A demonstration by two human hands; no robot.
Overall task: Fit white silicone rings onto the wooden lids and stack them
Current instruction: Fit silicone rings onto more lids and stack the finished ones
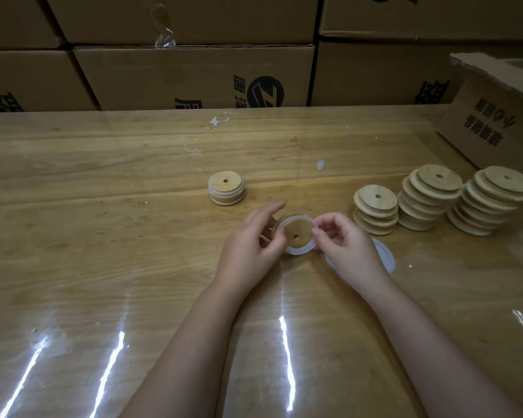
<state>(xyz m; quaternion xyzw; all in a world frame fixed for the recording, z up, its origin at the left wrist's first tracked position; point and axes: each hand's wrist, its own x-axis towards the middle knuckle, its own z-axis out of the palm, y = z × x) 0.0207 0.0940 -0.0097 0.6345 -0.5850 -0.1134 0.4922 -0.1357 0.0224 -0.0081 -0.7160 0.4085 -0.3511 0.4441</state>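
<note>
My left hand point(251, 239) holds a round wooden lid point(296, 233) with a centre hole, tilted toward me just above the table. A white silicone ring point(298, 251) lies around the lid's face, and my right hand point(344, 239) pinches its right edge. A short stack of ringed lids point(226, 188) stands on the table behind my hands. Three stacks of bare wooden lids point(376, 208), point(429, 194), point(492, 203) stand to the right. Loose white rings point(385, 254) lie partly hidden under my right wrist.
The wooden table point(103, 206) has a glossy clear cover. Stacked cardboard boxes point(194, 76) wall off its far edge, and an open cardboard box point(495, 116) sits at the far right corner. Small white scraps point(216, 121) lie near the back.
</note>
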